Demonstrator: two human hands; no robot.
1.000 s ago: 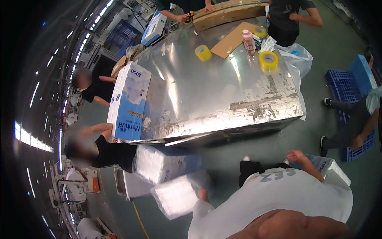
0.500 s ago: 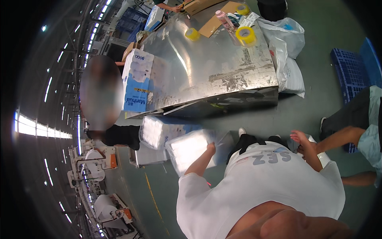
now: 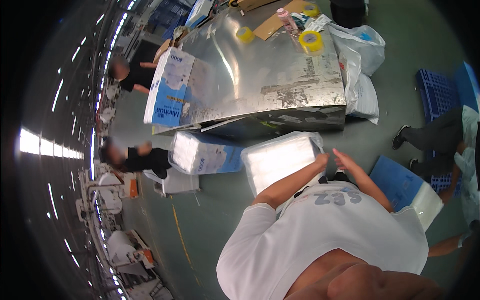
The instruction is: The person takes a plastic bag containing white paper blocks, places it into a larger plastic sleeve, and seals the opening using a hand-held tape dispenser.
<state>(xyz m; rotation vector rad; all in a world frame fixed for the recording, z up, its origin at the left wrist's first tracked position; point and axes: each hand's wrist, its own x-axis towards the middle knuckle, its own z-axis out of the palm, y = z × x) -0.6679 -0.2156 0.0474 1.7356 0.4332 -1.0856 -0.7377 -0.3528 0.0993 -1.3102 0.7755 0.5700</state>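
A large plastic-wrapped pack of white tissue paper [image 3: 280,162] hangs in front of my body, below the near edge of the metal table. My left hand [image 3: 322,161] is closed on the clear wrap at its right end. Close by, my right hand [image 3: 345,163] is raised with its fingers stretched out, holding nothing. To my right, a blue and white tissue pack [image 3: 400,185] is beside a co-worker's arm; whether they grip it is hard to see.
The metal table [image 3: 240,85] carries a tall tissue pack [image 3: 170,90], yellow tape rolls [image 3: 311,42] and a pink-capped bottle [image 3: 285,17]. Another tissue pack [image 3: 205,155] stands at left near a co-worker. White bags [image 3: 362,85] lean by the table; blue pallets [image 3: 437,95] lie at right.
My left hand has carried the wrapped pack rightward, to the front of my body. My right hand has moved in toward it. The blue and white pack at right now shows beside the co-worker.
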